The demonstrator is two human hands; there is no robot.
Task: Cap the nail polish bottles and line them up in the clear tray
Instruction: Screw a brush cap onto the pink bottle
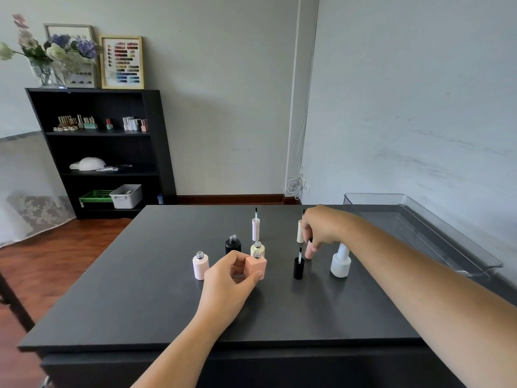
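Five uncapped bottles (256,266) upright mid-table, brush caps (255,228) standing inverted beside them, clear tray (472,256) at right edge

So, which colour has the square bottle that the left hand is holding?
Peach pink, a square bottle with an uncapped neck, gripped by the left hand. The head view, the only one, shows it.

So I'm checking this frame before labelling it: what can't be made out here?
- Pink cap: the right hand covers its top, so its brush is hidden.
- Cream cap: partly behind the same hand.
- Pink bottle: its left side is behind the left hand fingers.
- Tray: its right end is behind the forearm.
- Shelf bottles: too small to tell capped or not.
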